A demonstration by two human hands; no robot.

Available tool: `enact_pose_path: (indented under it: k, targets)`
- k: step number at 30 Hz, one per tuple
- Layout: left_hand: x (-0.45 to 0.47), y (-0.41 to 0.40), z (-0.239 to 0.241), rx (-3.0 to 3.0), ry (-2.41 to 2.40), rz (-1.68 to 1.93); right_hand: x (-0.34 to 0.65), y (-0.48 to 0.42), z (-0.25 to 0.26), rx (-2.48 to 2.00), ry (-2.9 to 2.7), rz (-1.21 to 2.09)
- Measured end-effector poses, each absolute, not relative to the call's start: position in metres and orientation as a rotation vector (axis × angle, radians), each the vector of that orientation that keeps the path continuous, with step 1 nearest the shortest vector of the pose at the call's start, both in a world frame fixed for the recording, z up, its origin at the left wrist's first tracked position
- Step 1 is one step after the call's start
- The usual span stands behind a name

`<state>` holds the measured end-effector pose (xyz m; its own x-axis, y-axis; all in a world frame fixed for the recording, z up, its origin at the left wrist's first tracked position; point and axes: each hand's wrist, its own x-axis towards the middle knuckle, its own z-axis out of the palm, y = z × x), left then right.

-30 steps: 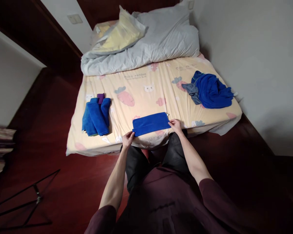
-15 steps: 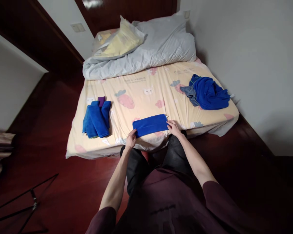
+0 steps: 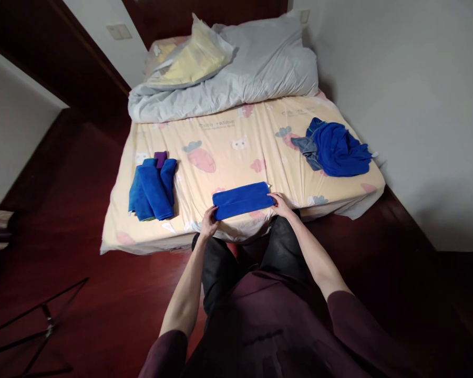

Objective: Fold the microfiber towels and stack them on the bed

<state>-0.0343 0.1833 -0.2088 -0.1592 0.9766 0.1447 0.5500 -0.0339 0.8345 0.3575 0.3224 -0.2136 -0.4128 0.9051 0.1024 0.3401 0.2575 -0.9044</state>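
A blue towel (image 3: 243, 200), folded into a long strip, lies near the front edge of the bed (image 3: 228, 152). My left hand (image 3: 209, 222) pinches its left end at the near corner. At the opposite end, my right hand (image 3: 280, 204) grips the near right corner between thumb and fingers. A small white tag shows at the strip's far right corner. Left of my hands lies a group of folded blue towels (image 3: 153, 190) with a purple one (image 3: 160, 159) among them. On the bed's right side is a crumpled heap of blue cloths (image 3: 341, 148) with a grey-blue cloth (image 3: 308, 151) at its side.
A grey quilt (image 3: 268, 63) and a yellow pillow (image 3: 197, 55) lie across the head of the bed. Walls stand at the right and back left. Black tripod-like legs (image 3: 47, 317) rest on the dark red floor at lower left.
The view has shifted slightly. Both hands stay at the ends of the blue towel, which keeps its folded strip shape and its place on the bed.
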Motion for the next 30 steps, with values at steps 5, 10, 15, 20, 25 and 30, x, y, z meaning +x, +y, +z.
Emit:
enact_pose_path:
  k: [5, 10, 15, 20, 25, 30]
  targets:
    - [-0.037, 0.179, -0.208, 1.562, 1.768, 1.137, 0.358, 0.325, -0.219, -1.125, -1.916, 1.065]
    - [-0.035, 0.187, -0.203, 1.540, 1.871, 1.101, 0.355, 0.327, -0.219, -1.169, -1.915, 0.992]
    - [-0.034, 0.191, -0.204, 1.496, 1.912, 1.123, 0.353, 0.330, -0.220, -1.199, -1.865, 1.000]
    - [-0.041, 0.191, -0.211, 1.445, 1.974, 1.097, 0.354, 0.330, -0.222, -1.132, -1.872, 0.961]
    - [-0.045, 0.191, -0.214, 1.389, 1.974, 1.091, 0.352, 0.330, -0.225, -1.193, -1.853, 0.938]
    - [-0.043, 0.192, -0.212, 1.321, 1.990, 1.077, 0.351, 0.330, -0.223, -1.243, -1.802, 0.989]
